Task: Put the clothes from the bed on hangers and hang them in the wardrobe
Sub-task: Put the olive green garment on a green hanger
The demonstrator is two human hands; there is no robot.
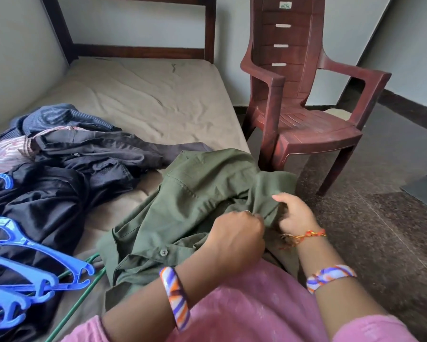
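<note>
The green shirt (195, 201) is seen to be of matt woven cloth with a plastic-looking button, while the black garments (47, 193) beside it are made of smoother cloth with a faint sheen. The blue hangers (32, 267) are formed of glossy moulded plastic, and the maroon chair (303, 95) is likewise of ribbed plastic with a dull shine. The bed (146, 99) is covered in creased matt beige cloth and framed in dark wood, and the floor (380, 230) is laid in speckled polished stone.
</note>
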